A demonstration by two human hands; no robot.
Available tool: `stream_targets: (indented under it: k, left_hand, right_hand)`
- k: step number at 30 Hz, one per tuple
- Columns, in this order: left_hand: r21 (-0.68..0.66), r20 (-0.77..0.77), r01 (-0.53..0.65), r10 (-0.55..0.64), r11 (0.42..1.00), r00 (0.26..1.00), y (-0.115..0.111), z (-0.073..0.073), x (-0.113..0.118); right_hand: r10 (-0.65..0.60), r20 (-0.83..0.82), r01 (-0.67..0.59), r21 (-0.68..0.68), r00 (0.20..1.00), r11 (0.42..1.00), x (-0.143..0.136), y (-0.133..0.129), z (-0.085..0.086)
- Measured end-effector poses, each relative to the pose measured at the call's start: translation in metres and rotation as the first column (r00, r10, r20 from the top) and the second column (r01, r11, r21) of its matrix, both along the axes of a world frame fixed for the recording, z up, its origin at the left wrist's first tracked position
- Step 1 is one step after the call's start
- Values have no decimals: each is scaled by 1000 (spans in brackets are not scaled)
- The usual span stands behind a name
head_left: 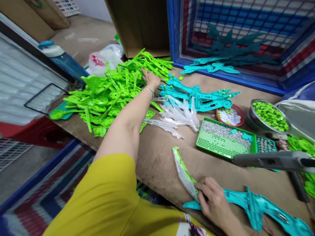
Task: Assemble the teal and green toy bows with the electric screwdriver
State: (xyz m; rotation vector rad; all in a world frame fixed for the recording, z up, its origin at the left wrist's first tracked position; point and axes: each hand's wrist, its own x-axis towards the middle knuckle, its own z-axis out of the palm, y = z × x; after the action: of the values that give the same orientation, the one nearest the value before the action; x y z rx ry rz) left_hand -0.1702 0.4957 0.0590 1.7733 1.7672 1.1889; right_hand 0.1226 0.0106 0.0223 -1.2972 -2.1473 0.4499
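Head view: a slim, curved piece of lime-green and whitish translucent plastic [185, 179] lies slanted near the front edge of the brown worktable [157, 160], its far tip pointing away from the person. The right hand [213, 201] is closed on its near end, thumb and fingers bent around it. Beneath and beside that hand stretches a long, jointed teal plastic part [256, 205].

Farther off, the left arm reaches across the table, and the left hand [150, 79] rests at the right side of a big tangled heap of lime-green plastic pieces [108, 95]; its fingers are extended, but I can't tell whether they grip anything. A thin bracelet [148, 90] circles that wrist.

Just right of the heap sit loose whitish translucent plastic strips [180, 113], with stacked teal plastic parts [197, 97] behind them. Nearer the right end I see a green perforated plastic tray [219, 146] partly covered with small silvery bits, a round red plastic basket [242, 117] and a steel bowl [256, 118] full of little green pieces. Behind stands a blue-framed crate [176, 32] containing more teal parts.
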Motion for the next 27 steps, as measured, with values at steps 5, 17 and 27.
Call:
stream_targets:
  k: [5,17,27]
  left_hand:
    - [-82,17,-174,176,981,984,-20,-18,21]
    - [261,-97,146,-125,954,987,-194,-19,37]
    - [386,333,-237,105,891,937,-390,-4,57]
  right_hand:
    - [2,-2,-2,-5,1000,1000,1,-1,-2]
    - [50,183,-45,-30,982,999,9,6,9]
    - [86,147,-62,-156,985,986,18,7,19]
